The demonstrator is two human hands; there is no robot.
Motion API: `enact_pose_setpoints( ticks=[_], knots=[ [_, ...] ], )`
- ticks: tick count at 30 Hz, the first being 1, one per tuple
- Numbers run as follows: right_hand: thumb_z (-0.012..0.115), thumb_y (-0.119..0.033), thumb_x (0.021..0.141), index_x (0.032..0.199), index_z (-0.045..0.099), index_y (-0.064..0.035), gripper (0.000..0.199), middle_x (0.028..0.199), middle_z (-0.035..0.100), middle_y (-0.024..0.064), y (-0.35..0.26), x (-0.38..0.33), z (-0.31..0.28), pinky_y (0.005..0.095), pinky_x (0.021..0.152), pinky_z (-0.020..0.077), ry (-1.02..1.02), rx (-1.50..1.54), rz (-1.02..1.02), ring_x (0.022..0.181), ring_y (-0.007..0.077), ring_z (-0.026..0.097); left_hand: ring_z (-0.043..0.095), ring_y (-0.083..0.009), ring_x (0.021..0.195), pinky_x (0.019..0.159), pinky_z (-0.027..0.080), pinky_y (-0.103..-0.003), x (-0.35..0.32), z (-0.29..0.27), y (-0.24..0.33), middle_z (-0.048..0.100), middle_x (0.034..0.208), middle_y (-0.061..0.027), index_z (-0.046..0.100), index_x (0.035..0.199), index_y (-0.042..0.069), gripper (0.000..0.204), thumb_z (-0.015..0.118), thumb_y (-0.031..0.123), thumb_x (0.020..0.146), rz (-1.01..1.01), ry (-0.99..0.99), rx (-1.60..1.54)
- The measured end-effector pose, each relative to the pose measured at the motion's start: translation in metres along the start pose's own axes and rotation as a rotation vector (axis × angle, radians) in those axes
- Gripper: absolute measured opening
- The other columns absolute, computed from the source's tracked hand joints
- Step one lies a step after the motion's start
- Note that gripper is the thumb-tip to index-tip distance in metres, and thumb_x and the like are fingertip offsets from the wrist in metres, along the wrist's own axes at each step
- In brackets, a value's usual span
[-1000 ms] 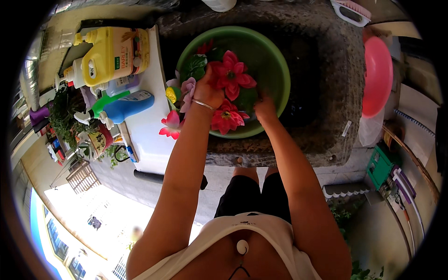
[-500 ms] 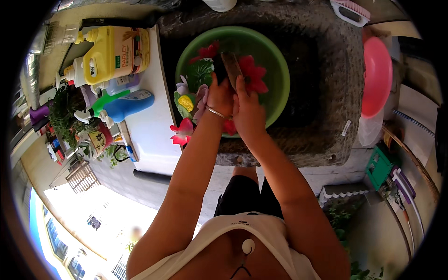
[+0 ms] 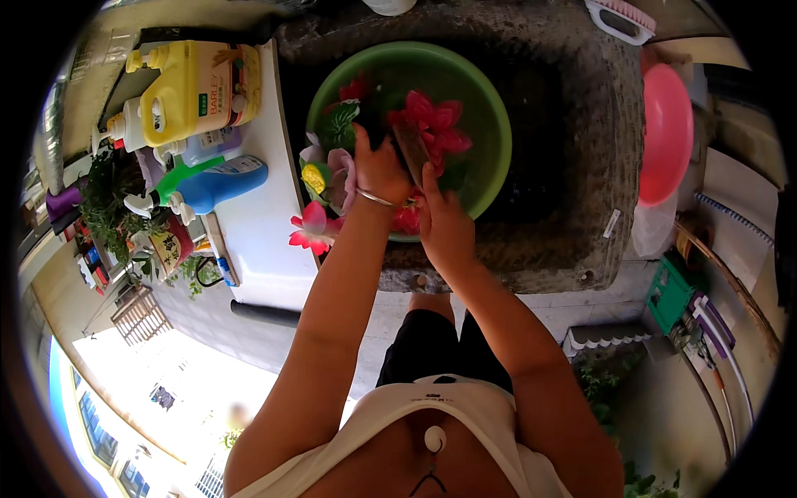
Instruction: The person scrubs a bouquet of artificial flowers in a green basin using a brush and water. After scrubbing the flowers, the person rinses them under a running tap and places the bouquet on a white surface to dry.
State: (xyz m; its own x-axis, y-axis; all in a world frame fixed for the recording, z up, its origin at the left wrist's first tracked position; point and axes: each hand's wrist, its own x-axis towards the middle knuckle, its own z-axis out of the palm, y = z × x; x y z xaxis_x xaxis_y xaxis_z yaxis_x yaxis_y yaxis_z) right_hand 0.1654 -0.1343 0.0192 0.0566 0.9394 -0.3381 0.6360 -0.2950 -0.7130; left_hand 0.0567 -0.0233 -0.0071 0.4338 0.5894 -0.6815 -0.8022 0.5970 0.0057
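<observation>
Over the round green basin (image 3: 496,166), my right hand (image 3: 447,228) is closed round a brush with a flat brown back (image 3: 412,149). The brush slants up and left from my fingers, its dark edge facing my left hand (image 3: 383,173). That hand is beside it, thumb stretched out and the other fingers hidden in shadow, so their grip cannot be made out. Artificial flowers surround both hands: a red bloom (image 3: 448,124), a mauve bloom (image 3: 340,178), a yellow one (image 3: 314,178) and a pink-white one (image 3: 312,230) over the rim. A green leaf (image 3: 340,123) lies above my left thumb.
A dark stone sink (image 3: 610,124) encloses the basin. On the white counter (image 3: 278,224) at left stand a yellow jug (image 3: 199,91), a blue bottle (image 3: 224,184) and other bottles. A pink basin (image 3: 667,133) and a pink-bristled brush (image 3: 623,21) are at right.
The brush and my right hand have come slightly down. My left hand has shifted left and its thumb has spread out. The red bloom now lies higher and further left, beside the brush.
</observation>
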Motion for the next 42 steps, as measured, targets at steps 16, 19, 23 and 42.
enact_pose_setpoints(
  ticks=[16,19,23,42],
  knots=[
    [0.058,-0.017,0.091,0.146,0.038,-0.0240,0.059,0.081,0.052,0.0123,0.050,-0.011,-0.010,0.0407,0.050,0.0491,0.045,-0.064,-0.223,0.058,0.0321,0.057,0.038,-0.0351,0.130,0.110,0.027,-0.048,-0.005,0.009,0.011,0.040,0.143,-0.0162,0.034,0.143,0.002,0.111,0.030,0.089,0.074,0.111,-0.135,0.160],
    [0.060,-0.017,0.089,0.146,0.038,-0.0239,0.061,0.082,0.052,0.0112,0.042,0.004,-0.010,0.0403,0.049,0.0497,0.099,-0.093,-0.253,0.060,0.0306,0.059,0.035,-0.0363,0.133,0.112,0.025,-0.048,-0.003,0.005,0.001,0.035,0.147,-0.0178,0.027,0.146,0.000,0.116,0.030,0.090,0.073,0.105,-0.078,0.190],
    [0.058,-0.015,0.092,0.146,0.038,-0.0217,0.058,0.085,0.054,0.0113,0.065,-0.021,-0.002,0.0393,0.055,0.0515,0.075,-0.040,-0.242,0.065,0.0289,0.060,0.031,-0.0344,0.137,0.113,0.023,-0.046,-0.004,0.002,0.020,0.032,0.150,-0.0158,0.026,0.147,0.002,0.112,0.036,0.087,0.074,0.104,-0.175,0.162],
    [0.049,-0.022,0.096,0.142,0.040,-0.0100,0.048,0.102,0.060,0.0172,0.096,0.070,0.017,0.0345,0.073,0.0426,-0.043,0.571,0.491,0.090,0.0268,0.054,0.055,-0.0211,0.111,0.097,0.041,-0.032,-0.044,-0.005,-0.012,0.058,0.124,-0.0127,0.046,0.133,-0.003,0.050,0.060,0.020,0.090,0.862,0.547,1.205]
  ],
)
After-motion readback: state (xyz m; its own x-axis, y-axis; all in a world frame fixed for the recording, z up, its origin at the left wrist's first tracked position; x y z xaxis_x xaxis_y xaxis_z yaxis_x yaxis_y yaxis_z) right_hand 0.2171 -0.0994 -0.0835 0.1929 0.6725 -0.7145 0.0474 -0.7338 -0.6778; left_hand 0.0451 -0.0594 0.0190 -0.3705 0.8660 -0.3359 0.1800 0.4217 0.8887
